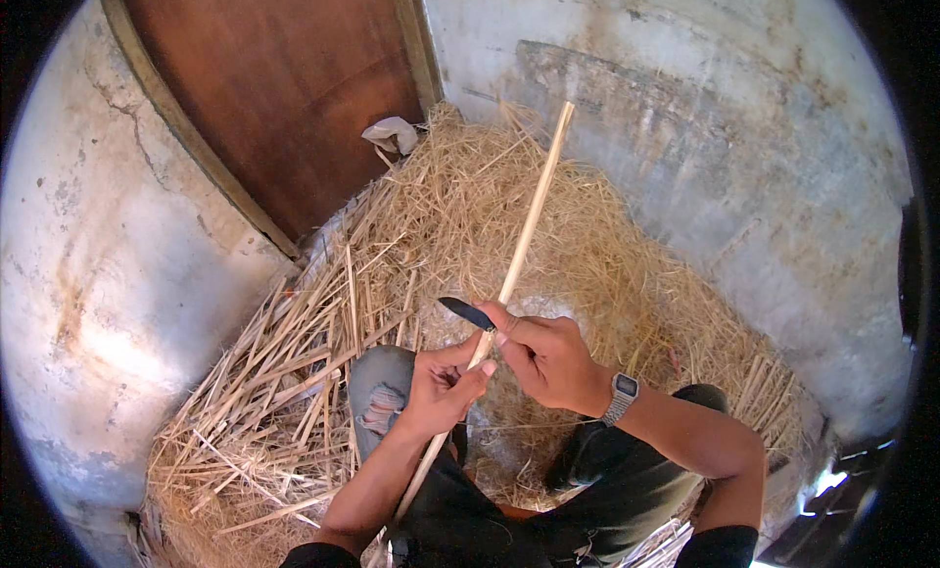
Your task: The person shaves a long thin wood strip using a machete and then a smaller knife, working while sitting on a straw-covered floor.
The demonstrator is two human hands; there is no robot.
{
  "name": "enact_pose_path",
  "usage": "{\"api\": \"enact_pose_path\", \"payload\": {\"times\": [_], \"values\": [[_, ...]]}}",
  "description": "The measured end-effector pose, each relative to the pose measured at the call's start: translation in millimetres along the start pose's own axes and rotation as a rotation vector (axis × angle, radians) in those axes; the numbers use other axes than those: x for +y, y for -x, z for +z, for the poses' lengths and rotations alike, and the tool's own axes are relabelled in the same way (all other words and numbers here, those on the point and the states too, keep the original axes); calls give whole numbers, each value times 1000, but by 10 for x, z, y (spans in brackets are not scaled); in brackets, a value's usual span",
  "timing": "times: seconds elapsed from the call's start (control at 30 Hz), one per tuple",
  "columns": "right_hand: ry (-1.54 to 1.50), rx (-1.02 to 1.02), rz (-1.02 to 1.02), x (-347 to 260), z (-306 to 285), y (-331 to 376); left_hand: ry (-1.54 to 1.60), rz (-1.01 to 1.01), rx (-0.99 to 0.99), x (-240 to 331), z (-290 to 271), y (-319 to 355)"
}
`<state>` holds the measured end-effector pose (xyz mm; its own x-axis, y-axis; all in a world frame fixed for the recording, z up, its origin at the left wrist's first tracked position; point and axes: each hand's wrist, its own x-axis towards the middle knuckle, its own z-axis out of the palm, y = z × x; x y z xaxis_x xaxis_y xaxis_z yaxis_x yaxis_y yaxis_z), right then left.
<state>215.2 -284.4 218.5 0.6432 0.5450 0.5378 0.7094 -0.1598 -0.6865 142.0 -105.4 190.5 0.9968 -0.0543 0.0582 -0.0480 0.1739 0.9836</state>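
Note:
A long, pale bamboo strip (534, 213) slants from between my legs up toward the far wall. My left hand (441, 387) is closed around it just below its middle, with the thumb lying along the strip. Just above, my right hand (550, 357) grips a knife (465, 312) whose dark blade points left across the strip. The knife's handle is hidden inside my right fist. Blade and strip meet close to my right thumb, though the exact contact of the edge is covered by my fingers.
Fine shavings (470, 191) are heaped over the floor toward the corner. Several loose bamboo strips (284, 372) lie crisscrossed at the left. A brown door (279, 78), stained walls (725, 147) and a whitish crumpled bag (392, 134) bound the far side.

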Motion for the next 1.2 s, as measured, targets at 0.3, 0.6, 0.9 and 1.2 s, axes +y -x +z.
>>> {"api": "enact_pose_path", "payload": {"times": [0.3,0.6,0.9,1.2], "values": [[-202,109,252,-61,-235,-107,14,49,-5,177,11,-28],[-86,20,309,-149,-128,-95,-2,40,-71,58,-79,20],[-107,74,420,-56,-261,-136,-172,-10,-118,73,-64,31],[-23,173,379,-24,-345,-174,-95,52,-188,-7,-2,4]]}}
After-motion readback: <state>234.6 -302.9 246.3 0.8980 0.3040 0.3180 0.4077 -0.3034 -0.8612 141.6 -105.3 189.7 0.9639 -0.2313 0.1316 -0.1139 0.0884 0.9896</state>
